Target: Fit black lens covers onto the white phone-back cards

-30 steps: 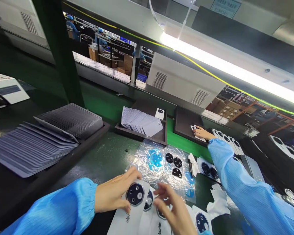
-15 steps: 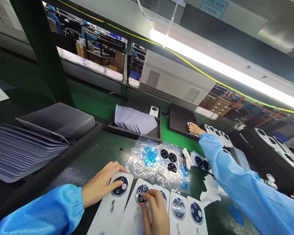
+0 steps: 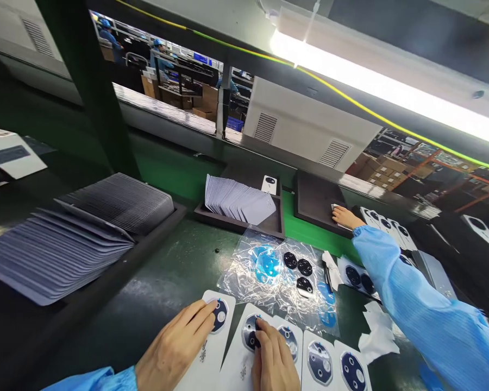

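Note:
My left hand lies over the left edge of the leftmost white phone back cover. Its fingers are bent and pressed together, tips at that cover's dark octagonal camera plate; what they pinch, if anything, is hidden. My right hand is closed over the second cover, thumb and fingertips at the right side of its camera plate. Whatever lies between those fingers cannot be made out. Farther right, more covers lie side by side, among them one with a shiny plate.
Beyond my hands lies a clear plastic sheet with black round pieces and blue film. Grey panels fill a black tray; more stand in a rack at left. A co-worker's blue sleeve reaches in from the right.
My left hand has turned, its fingers now bunched over the left camera plate where the thumb lay before. My right hand stays at the second plate. The view has shifted slightly.

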`<control>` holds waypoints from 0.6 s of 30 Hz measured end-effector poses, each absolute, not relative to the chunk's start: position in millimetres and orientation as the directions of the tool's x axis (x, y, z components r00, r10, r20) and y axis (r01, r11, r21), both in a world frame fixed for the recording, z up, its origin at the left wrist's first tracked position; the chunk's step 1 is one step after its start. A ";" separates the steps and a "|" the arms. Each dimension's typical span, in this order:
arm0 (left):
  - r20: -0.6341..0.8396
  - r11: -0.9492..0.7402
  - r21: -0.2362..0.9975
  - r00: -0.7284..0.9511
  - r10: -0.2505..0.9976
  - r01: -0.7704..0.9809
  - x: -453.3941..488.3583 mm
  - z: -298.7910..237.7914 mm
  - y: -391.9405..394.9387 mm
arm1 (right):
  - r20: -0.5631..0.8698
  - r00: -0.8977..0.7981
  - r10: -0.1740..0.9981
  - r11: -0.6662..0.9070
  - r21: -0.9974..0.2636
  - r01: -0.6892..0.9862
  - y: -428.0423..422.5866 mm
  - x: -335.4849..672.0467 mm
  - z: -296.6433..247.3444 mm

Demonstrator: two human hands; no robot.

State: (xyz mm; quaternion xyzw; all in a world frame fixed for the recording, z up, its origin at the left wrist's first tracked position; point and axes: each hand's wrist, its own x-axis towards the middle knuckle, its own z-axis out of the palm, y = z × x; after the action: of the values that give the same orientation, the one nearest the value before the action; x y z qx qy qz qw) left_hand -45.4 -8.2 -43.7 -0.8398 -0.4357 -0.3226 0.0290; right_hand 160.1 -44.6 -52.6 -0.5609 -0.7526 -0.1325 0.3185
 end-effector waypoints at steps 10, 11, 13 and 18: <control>0.560 -0.637 0.071 0.498 0.662 0.768 -46.3 -49.2 -4.0 | 0.637 -0.165 0.753 0.280 -0.084 0.956 -45.1 156.3 -51.1; 0.554 -0.641 0.062 0.508 0.660 0.765 -46.3 -48.5 -3.8 | 0.622 -0.169 0.764 0.273 -0.074 0.959 -46.3 156.2 -49.2; 0.535 -0.632 0.060 0.509 0.674 0.773 -46.5 -45.4 -3.2 | 0.598 -0.169 0.783 0.255 -0.060 0.965 -47.8 155.2 -45.1; 0.612 -0.699 -0.013 0.559 0.560 0.715 -49.7 -34.7 3.0 | 0.555 -0.135 0.821 0.209 -0.072 0.975 -48.9 150.9 -34.9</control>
State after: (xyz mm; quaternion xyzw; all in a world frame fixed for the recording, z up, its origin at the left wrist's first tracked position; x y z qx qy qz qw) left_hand -49.7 3.0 -34.7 -0.8731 -0.3650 -0.2956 0.1308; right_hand 150.9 -48.9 -34.9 -0.6093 -0.7370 -0.1560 0.2477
